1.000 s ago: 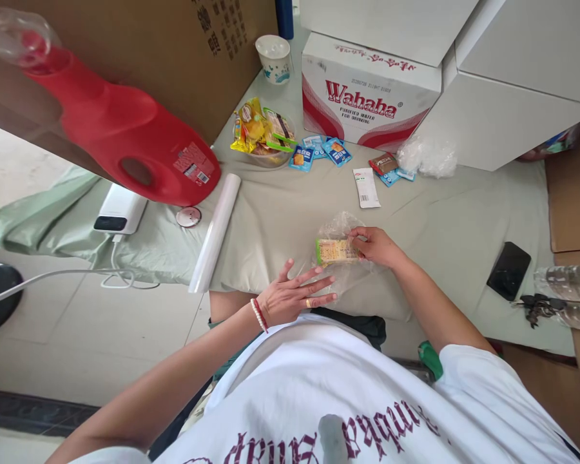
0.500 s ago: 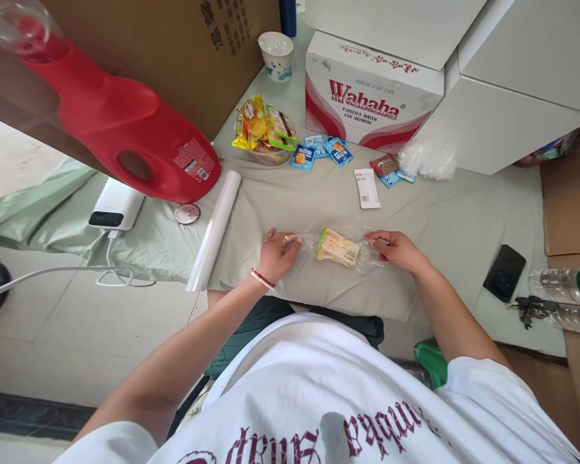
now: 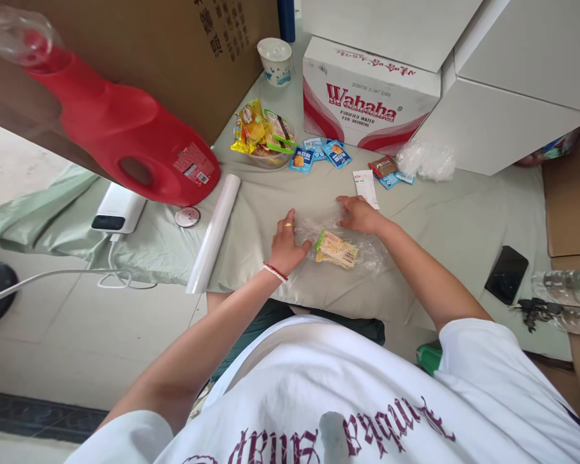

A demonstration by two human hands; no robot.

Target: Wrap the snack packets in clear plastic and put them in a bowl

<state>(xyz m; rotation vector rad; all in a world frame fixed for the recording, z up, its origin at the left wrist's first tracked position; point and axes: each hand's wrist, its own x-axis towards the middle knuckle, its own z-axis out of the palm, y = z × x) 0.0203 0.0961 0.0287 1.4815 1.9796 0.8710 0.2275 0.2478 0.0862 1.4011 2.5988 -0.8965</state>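
A small snack packet (image 3: 337, 249), yellow with a green end, lies on a sheet of clear plastic wrap (image 3: 367, 254) spread on the green-grey cloth. My left hand (image 3: 287, 241) rests at the packet's left side, fingers curled against the wrap's edge. Just beyond the packet, my right hand (image 3: 358, 214) pinches the far edge of the wrap. A white roll of plastic wrap (image 3: 214, 233) lies to the left of my left hand.
A red detergent jug (image 3: 120, 135) lies at the left over a white power bank (image 3: 116, 209). Snack packets fill a clear bowl (image 3: 265, 136), with blue sachets (image 3: 319, 151) beside it. A Wahaha box (image 3: 367, 96) stands behind. A black phone (image 3: 506, 274) and keys (image 3: 536, 309) lie at the right.
Both hands moved away from the sides of the packet toward the far edge of the wrap. The right hand went up and left; the left hand shifted slightly right.
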